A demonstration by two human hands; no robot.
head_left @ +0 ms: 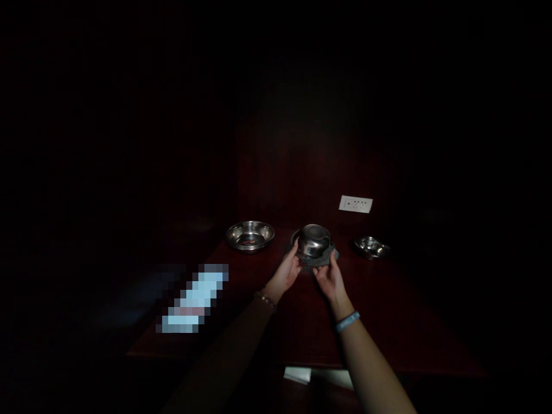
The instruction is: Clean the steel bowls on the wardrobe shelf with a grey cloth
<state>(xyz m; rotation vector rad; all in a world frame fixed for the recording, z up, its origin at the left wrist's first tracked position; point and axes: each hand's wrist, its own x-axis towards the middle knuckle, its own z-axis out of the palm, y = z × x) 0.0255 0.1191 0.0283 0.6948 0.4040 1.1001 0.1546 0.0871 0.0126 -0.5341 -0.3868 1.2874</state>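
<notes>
A shiny metal bowl (pixel 314 240), bottom facing up, is between my two hands over the dark red table. My left hand (pixel 288 271) grips its left side, thumb against the outer wall. On the right, my right hand (pixel 331 280) is closed on a grey cloth (pixel 319 261), which is bunched along the bowl's near and right rim. The fingers under the rim are partly hidden. Another metal rim shows behind the bowl's left side; what it belongs to is unclear.
A wide metal basin (pixel 250 236) stands at the back left, and a smaller metal dish (pixel 371 248) at the back right. A white socket plate (pixel 356 204) is on the wall. A blurred bright patch (pixel 194 302) lies left on the table (pixel 379 333). Surroundings are very dark.
</notes>
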